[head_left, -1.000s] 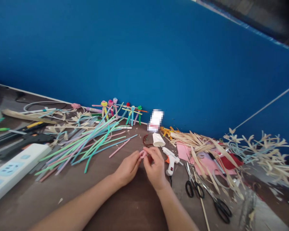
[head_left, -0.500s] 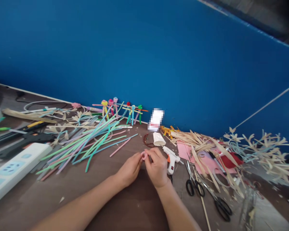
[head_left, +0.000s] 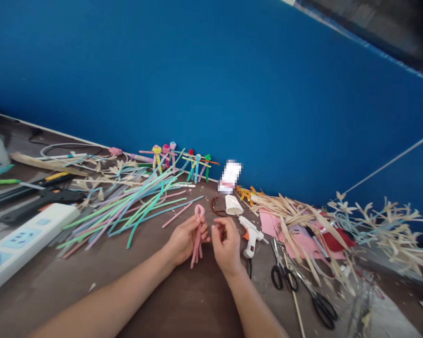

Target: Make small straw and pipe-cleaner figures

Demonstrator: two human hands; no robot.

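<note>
Pink pipe cleaner [head_left: 197, 246], pastel pipe cleaner pile [head_left: 127, 216], deep blue wall [head_left: 197, 80]

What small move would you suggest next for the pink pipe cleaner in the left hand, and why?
I would probably pinch the pink pipe cleaner at its loop with the right hand, which looks empty. The left hand alone supports it, and its two ends hang loose below, so a pinch should steady it.

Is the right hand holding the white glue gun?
No, the right hand is empty beside the white glue gun, while the left hand holds a bent pink pipe cleaner.
</note>
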